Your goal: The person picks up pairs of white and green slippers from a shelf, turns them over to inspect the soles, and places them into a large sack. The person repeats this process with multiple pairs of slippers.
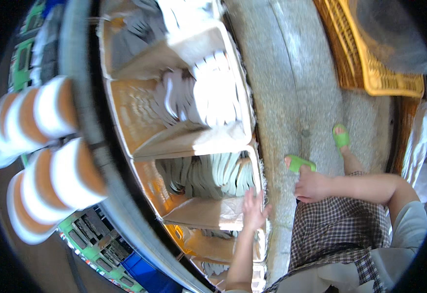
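Note:
My left hand (255, 210) reaches over the near edge of a lined yellow basket, its fingers spread and nothing held in them. Beside its fingertips, a row of pale grey-green, sole-shaped pieces (223, 173) stands packed in that basket (196, 213). Over the lap of a checked apron (335, 224), my right hand (313, 184) is closed. A small dark bit shows under its fingers, but what it grips is hidden. The basket beyond holds white and grey sole-shaped pieces (216, 93), stacked on edge.
More lined baskets (218, 245) continue the row. On the left, a grey rail (113, 171) runs alongside white-and-tan rounded pieces (37, 190), blurred, and a green rack (93, 244). A yellow crate (394, 83) stands at far right on the concrete floor (291, 63); green slippers (341, 136) are below.

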Motion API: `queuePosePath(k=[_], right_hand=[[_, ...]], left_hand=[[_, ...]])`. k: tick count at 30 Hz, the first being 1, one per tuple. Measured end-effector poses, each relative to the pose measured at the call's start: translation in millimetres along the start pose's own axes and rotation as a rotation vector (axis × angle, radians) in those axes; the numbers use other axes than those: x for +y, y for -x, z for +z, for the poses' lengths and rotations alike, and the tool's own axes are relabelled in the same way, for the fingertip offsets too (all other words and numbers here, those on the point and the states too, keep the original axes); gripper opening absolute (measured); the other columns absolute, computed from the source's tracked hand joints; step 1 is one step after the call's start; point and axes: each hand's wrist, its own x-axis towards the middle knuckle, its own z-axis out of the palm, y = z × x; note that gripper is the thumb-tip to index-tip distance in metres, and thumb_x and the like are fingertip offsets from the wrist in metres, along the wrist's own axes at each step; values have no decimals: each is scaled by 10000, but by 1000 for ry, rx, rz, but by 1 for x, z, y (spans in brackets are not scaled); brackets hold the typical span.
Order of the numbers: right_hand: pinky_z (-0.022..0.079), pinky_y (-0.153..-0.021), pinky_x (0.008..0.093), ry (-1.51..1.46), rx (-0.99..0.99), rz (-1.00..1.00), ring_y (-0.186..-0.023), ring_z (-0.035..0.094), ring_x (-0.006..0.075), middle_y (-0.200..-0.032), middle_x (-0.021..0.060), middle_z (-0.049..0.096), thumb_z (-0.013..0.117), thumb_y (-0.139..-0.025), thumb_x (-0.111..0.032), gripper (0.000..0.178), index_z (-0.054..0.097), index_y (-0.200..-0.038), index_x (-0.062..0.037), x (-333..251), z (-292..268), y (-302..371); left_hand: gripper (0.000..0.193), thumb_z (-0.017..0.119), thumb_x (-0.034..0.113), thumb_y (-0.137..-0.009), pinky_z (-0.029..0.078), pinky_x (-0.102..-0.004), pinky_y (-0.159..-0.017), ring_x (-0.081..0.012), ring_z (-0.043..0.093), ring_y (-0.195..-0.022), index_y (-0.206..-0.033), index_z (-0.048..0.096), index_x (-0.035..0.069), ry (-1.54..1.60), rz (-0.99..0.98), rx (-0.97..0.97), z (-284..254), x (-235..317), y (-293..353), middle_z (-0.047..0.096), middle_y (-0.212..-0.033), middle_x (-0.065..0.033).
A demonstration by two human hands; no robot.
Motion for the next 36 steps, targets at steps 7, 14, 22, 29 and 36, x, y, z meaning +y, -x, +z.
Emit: queuePosePath(k=[7, 14, 22, 29, 36], right_hand=[[503, -724, 441, -92, -146, 545, -859, 615, 309, -893, 127, 644, 559, -815, -314, 244, 670, -915, -120, -61, -89, 157], [492, -750, 419, -209, 239, 816, -837, 617, 329, -852, 148, 641, 572, -773, -203, 189, 672, -854, -64, -72, -170, 190], [482, -757, 426, -25, 290, 743, -856, 600, 350, -879, 171, 632, 595, -780, -190, 190, 668, -878, -44, -61, -255, 81], [480, -786, 425, 1, 241, 755, -900, 596, 340, -938, 162, 631, 598, -797, -204, 228, 659, -951, -48, -69, -289, -30], [481, -789, 430, 20, 197, 813, -914, 595, 340, -961, 166, 628, 597, -811, -223, 250, 651, -987, -53, -69, -303, -57]], left_hand=[[609, 642, 296, -851, 303, -458, -1074, -428, 285, -1319, -1369, 382, 109, 273, 53, 245, -143, 146, 62, 239, -1454, -231], [608, 648, 163, -846, 453, -389, -942, -289, 466, -1211, -1363, 354, 33, 574, -107, 908, -282, 131, 101, 352, -1422, -165], [534, 568, 74, -906, 430, -385, -911, -237, 511, -1153, -1368, 301, 68, 1256, 79, 1561, -452, -61, 31, 378, -1373, -121], [528, 545, 384, -901, 377, -419, -977, -300, 473, -1159, -1284, 415, 45, 2059, -223, 1318, -555, -248, -74, 466, -1270, -149], [441, 519, 323, -910, 420, -425, -950, -300, 497, -1136, -1232, 467, 26, 1873, -233, 1221, -588, -307, -127, 515, -1224, -162]])
